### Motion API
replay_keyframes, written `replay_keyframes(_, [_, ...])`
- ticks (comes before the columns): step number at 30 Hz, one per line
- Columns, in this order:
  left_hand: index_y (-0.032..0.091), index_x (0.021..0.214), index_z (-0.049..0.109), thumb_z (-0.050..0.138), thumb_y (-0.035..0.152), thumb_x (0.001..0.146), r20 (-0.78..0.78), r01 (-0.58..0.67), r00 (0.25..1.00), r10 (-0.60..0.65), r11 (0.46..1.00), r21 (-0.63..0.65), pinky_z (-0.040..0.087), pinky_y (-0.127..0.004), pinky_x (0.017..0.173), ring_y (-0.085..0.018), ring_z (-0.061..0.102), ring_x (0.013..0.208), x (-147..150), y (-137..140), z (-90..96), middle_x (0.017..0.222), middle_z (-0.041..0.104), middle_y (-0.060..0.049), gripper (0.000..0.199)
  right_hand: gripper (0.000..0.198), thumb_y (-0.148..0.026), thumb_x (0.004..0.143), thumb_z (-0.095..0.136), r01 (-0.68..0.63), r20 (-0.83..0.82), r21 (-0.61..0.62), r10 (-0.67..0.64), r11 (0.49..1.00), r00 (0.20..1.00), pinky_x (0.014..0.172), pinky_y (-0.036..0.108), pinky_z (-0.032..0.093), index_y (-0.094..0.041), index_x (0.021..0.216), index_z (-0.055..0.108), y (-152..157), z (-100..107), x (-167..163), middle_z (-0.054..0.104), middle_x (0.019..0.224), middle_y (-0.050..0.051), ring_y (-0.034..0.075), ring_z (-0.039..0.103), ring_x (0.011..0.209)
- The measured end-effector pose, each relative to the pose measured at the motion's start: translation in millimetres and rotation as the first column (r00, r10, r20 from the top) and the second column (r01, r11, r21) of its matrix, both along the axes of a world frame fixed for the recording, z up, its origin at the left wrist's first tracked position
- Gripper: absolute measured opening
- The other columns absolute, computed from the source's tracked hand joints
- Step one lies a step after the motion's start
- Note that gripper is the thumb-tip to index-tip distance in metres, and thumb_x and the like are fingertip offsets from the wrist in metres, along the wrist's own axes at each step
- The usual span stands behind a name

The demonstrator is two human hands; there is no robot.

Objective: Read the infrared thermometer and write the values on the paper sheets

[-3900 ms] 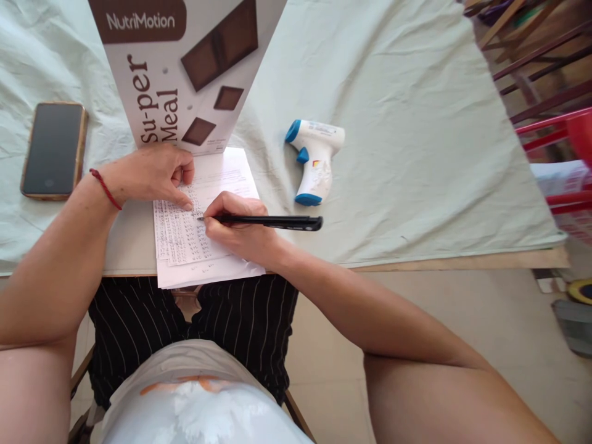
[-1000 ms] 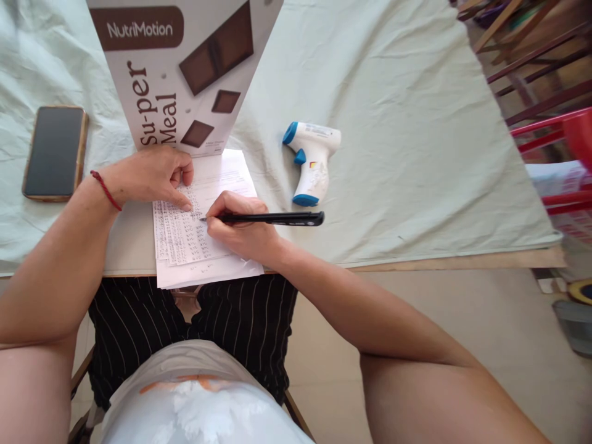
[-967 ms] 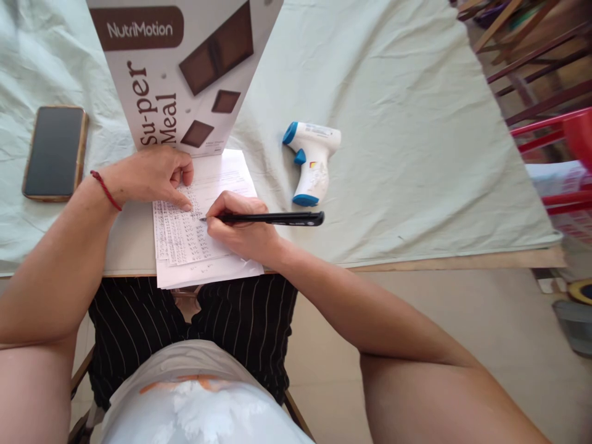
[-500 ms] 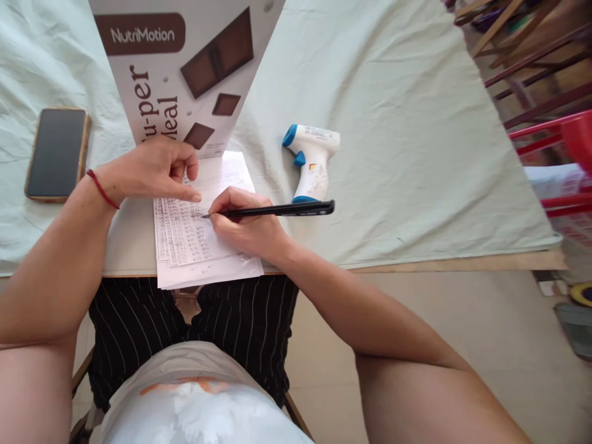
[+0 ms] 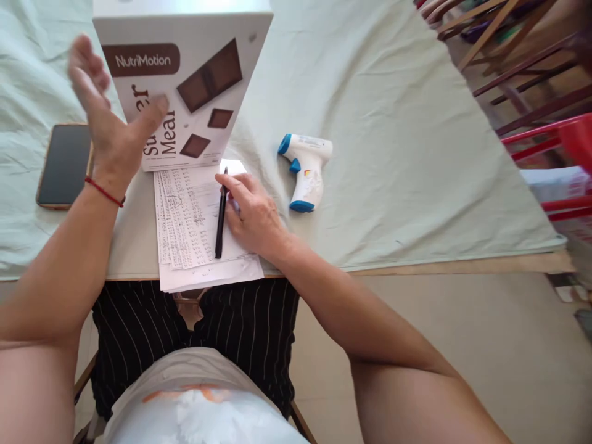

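Observation:
My left hand [image 5: 113, 132], a red string round its wrist, is raised at the left side of a white NutriMotion box [image 5: 194, 86]. Its fingers and thumb are spread, the thumb in front of the box's printed face, and it holds nothing. My right hand [image 5: 256, 216] rests on handwritten sheets of paper [image 5: 185, 234] in front of the box. A black pen [image 5: 221, 225] lies on the sheets beside this hand, with the outstretched index fingertip across its upper end. The box stands upright at the far edge of the papers, partly covering them.
A white and blue infrared thermometer [image 5: 309, 172] lies right of the papers. On the left is a phone [image 5: 65, 163] in a brown case, partly behind my left wrist. A pale green cloth [image 5: 393, 154] covers the table. Wooden chairs and a red plastic item [image 5: 576, 148] are at the right.
My left hand has left the papers and swung up to the left of the box, fingers spreading. My right hand has lowered the pen from a writing grip onto the sheets.

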State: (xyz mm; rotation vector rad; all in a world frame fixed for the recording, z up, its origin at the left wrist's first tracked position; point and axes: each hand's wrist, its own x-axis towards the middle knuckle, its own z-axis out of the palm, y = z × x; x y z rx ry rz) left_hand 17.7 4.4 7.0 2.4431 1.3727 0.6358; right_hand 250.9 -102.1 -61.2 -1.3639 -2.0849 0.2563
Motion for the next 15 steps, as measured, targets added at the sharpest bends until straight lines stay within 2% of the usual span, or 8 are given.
replay_keyframes(1, [0.035, 0.141, 0.042, 0.05, 0.083, 0.095, 0.218, 0.025, 0.976, -0.013, 0.998, -0.055, 0.044, -0.027, 0.099, -0.012, 0.033, 0.144, -1, 3, -2.9, 0.123, 0.062, 0.009, 0.067, 0.052, -0.009, 0.092, 0.043, 0.005, 0.028, -0.005, -0.005, 1.0, 1.0, 0.096, 0.044, 0.056, -0.023, 0.139, 0.061, 2, 1, 3, 0.066, 0.123, 0.013, 0.026, 0.064, 0.11])
replay_keyframes(2, [0.034, 0.142, 0.04, 0.066, 0.082, 0.086, 0.42, 0.039, 0.908, 0.012, 0.993, -0.111, 0.046, -0.027, 0.099, -0.013, 0.043, 0.136, -1, 5, -6.0, 0.128, 0.061, 0.008, 0.078, 0.051, -0.009, 0.092, 0.043, 0.004, 0.065, -0.009, -0.004, 1.0, 0.998, 0.095, 0.044, 0.055, -0.023, 0.137, 0.063, 6, 4, 7, 0.066, 0.122, 0.013, 0.027, 0.063, 0.109])
replay_keyframes(3, [0.032, 0.142, 0.039, 0.077, 0.077, 0.078, 0.569, 0.052, 0.821, 0.049, 0.986, -0.16, 0.048, -0.028, 0.099, -0.013, 0.051, 0.129, -3, 6, -9.2, 0.132, 0.06, 0.006, 0.086, 0.049, -0.009, 0.092, 0.043, -0.003, 0.108, -0.017, 0.005, 1.0, 0.994, 0.093, 0.045, 0.055, -0.024, 0.134, 0.065, 12, 7, 12, 0.067, 0.119, 0.013, 0.028, 0.063, 0.108])
replay_keyframes(4, [0.032, 0.143, 0.036, 0.083, 0.072, 0.074, 0.618, 0.086, 0.784, 0.063, 0.974, -0.209, 0.049, -0.029, 0.098, -0.015, 0.054, 0.124, -4, 7, -12.3, 0.136, 0.058, 0.003, 0.093, 0.047, -0.009, 0.091, 0.045, -0.016, 0.153, -0.031, 0.02, 0.999, 0.988, 0.091, 0.045, 0.054, -0.023, 0.13, 0.068, 19, 11, 17, 0.067, 0.116, 0.014, 0.028, 0.063, 0.106])
replay_keyframes(6, [0.03, 0.147, 0.029, 0.084, 0.064, 0.076, 0.582, 0.13, 0.812, 0.039, 0.961, -0.246, 0.048, -0.03, 0.099, -0.017, 0.052, 0.124, -9, 8, -17.2, 0.137, 0.058, 0.002, 0.096, 0.041, -0.01, 0.09, 0.049, -0.051, 0.244, -0.08, 0.069, 0.996, 0.967, 0.084, 0.043, 0.053, -0.023, 0.121, 0.072, 36, 19, 29, 0.068, 0.111, 0.014, 0.028, 0.063, 0.1])
replay_keyframes(9, [0.024, 0.151, 0.021, 0.078, 0.061, 0.082, 0.473, 0.132, 0.881, -0.024, 0.971, -0.198, 0.046, -0.032, 0.102, -0.019, 0.047, 0.128, -15, 8, -20.9, 0.139, 0.059, -0.002, 0.098, 0.033, -0.015, 0.089, 0.054, -0.102, 0.318, -0.158, 0.149, 0.982, 0.936, 0.078, 0.041, 0.049, -0.025, 0.112, 0.075, 62, 30, 41, 0.069, 0.106, 0.013, 0.027, 0.064, 0.093])
replay_keyframes(12, [0.019, 0.15, 0.022, 0.083, 0.065, 0.076, 0.438, 0.115, 0.899, 0.006, 0.961, -0.25, 0.046, -0.033, 0.102, -0.02, 0.047, 0.127, -18, 8, -20.3, 0.147, 0.055, -0.008, 0.107, 0.024, -0.02, 0.089, 0.062, -0.098, 0.269, -0.183, 0.145, 0.978, 0.952, 0.081, 0.041, 0.048, -0.027, 0.107, 0.077, 73, 31, 43, 0.069, 0.103, 0.01, 0.026, 0.065, 0.09])
replay_keyframes(15, [0.022, 0.148, 0.029, 0.082, 0.075, 0.071, 0.423, 0.104, 0.906, 0.028, 0.953, -0.285, 0.046, -0.033, 0.102, -0.017, 0.046, 0.125, -15, 6, -16.4, 0.148, 0.053, -0.003, 0.108, 0.025, -0.017, 0.087, 0.066, -0.047, 0.197, -0.188, 0.084, 0.981, 0.977, 0.081, 0.04, 0.047, -0.027, 0.107, 0.078, 69, 29, 40, 0.07, 0.105, 0.009, 0.024, 0.065, 0.088])
